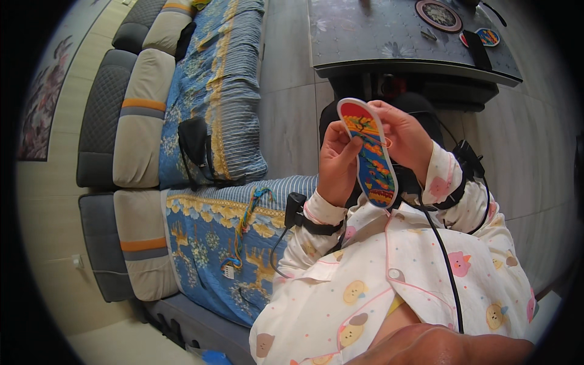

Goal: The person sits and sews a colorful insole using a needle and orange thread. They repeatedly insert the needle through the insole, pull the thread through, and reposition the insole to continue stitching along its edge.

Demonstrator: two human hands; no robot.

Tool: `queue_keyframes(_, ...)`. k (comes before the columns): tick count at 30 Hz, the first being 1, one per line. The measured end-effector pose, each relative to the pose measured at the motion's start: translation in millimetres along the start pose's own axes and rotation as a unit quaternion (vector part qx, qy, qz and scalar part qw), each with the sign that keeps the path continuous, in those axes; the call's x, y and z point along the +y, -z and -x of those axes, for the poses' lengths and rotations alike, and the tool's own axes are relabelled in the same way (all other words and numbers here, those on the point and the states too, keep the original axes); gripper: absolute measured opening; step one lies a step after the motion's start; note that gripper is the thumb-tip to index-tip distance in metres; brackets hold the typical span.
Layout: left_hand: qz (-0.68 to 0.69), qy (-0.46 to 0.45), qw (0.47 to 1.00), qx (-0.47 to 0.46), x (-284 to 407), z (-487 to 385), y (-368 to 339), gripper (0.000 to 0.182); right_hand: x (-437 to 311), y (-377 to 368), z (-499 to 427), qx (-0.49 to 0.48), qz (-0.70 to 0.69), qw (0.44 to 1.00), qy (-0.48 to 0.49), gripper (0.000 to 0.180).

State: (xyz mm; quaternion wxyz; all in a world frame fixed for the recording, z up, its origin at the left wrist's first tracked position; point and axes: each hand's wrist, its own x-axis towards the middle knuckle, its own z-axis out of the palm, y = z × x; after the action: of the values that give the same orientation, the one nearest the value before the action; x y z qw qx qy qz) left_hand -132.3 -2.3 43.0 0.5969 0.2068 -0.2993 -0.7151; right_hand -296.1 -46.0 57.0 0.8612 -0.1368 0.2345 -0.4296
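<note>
An embroidered insole [378, 160] with a red end and a blue, orange and green pattern is held up, tilted, above my lap. My left hand [338, 159] grips its left edge, thumb on the patterned face and fingers partly behind. At the upper right edge, my right hand [404, 132] pinches the insole, its thumb close to the red end. An orange thread [372, 138] runs across the face and loops beside my right fingers. Whether a needle is between those fingers cannot be made out.
A dark table [360, 43] ahead bears a round patterned mat [439, 16], a black phone-like object [477, 50] and another colourful insole [488, 37]. On the sofa cover [205, 269] to the left lie multicoloured threads [242, 226] and a black bag [194, 141]. Cables trail from both wrists.
</note>
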Motion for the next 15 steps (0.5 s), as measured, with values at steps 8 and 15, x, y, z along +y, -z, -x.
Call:
queue_keyframes(8, 0.086, 0.001, 0.996, 0.016, 34, 6, 28, 0.027, -68, 97, 18, 0.140, 0.112, 0.972, 0.154, 0.017)
queue_keyframes(15, 0.184, -0.068, 0.980, 0.028, 68, 12, 61, 0.029, -151, 270, 84, 0.282, 0.025, 0.888, 0.361, 0.014)
